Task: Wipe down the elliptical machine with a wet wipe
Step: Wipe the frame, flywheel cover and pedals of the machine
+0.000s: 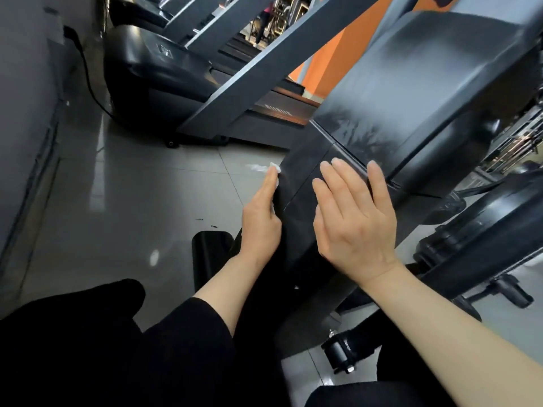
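The black elliptical machine [411, 92] fills the right half of the view, its big housing streaked with damp smears. My left hand [260, 218] presses a white wet wipe [274, 167] against the left side face of the lower black panel; only a small corner of the wipe shows past my fingertips. My right hand [352, 218] lies flat on top of the same panel, fingers straight and spread, holding nothing.
A treadmill [164, 80] stands behind on the left, with a black cable [88, 80] running to the grey wall. Grey tiled floor [132, 201] lies to the left. The machine's foot and roller [340, 352] sit near my black-clothed knees.
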